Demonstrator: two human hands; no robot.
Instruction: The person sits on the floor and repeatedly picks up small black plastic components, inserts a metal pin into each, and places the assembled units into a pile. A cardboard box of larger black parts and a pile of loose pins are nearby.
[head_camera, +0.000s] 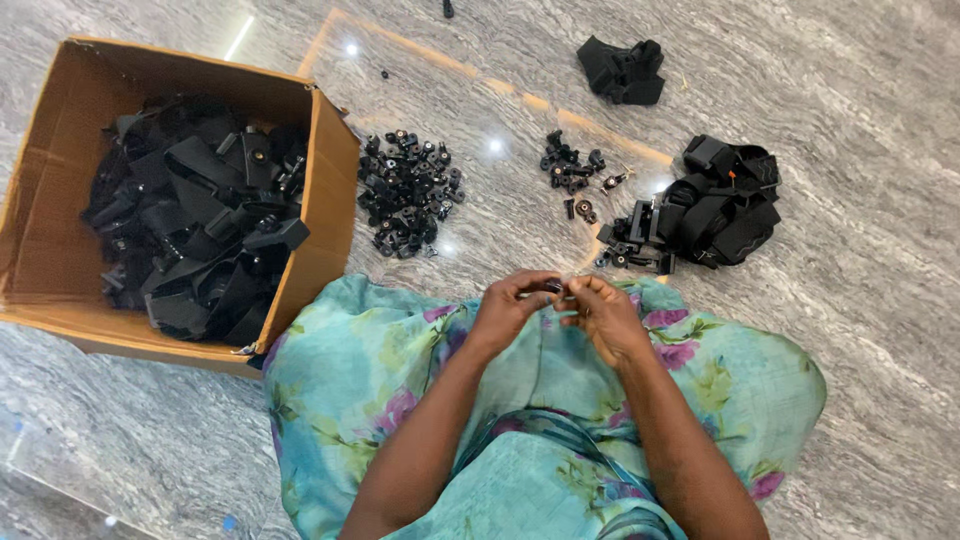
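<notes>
Two hands meet right over my lap in the head view, and pinched between them is a tiny black part (553, 288). My left hand (512, 305) has its fingertips curled in on the piece from one side, my right hand (603, 315) closes on it from the other, so both are clamped on the same little thing. It's too small to tell exactly what kind of fitting it is. All of this sits above the teal floral fabric (400, 370) over my knees.

On the grey marble floor (850, 320) ahead, a big pile of black screws and knobs (408, 195) sits just beside the cardboard box (335, 190), which is stuffed with black straps and mounts (195, 215). A smaller pile of the same bits (572, 170) lies further right. Near that, a bundle of black straps with plastic mounts (715, 205), and another black bundle (622, 70) well apart near the top.
</notes>
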